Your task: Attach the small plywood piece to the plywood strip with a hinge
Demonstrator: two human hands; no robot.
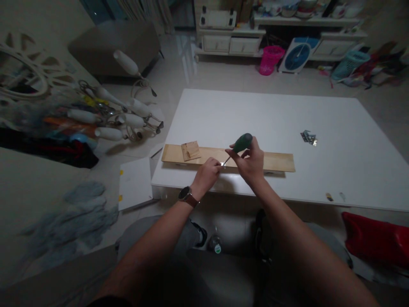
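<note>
A long wooden board [277, 162] lies near the front edge of the white table [265, 119]. A small wooden block [191, 150] rests on the board's left end. My right hand [251, 164] is closed round a green-handled screwdriver [242, 143], whose tip points down-left at the board. My left hand [207, 172], with a watch on the wrist, pinches a small shiny metal piece [222, 163] at the screwdriver's tip, over the board.
Small metal hinges [308, 137] lie on the table to the right. White-handled tools [121, 119] are piled on the floor at left. A white sheet [136, 182] lies by the table's corner. A red bag [377, 243] sits at lower right. Shelves, a pink bin [270, 59] and a fan [298, 55] stand behind.
</note>
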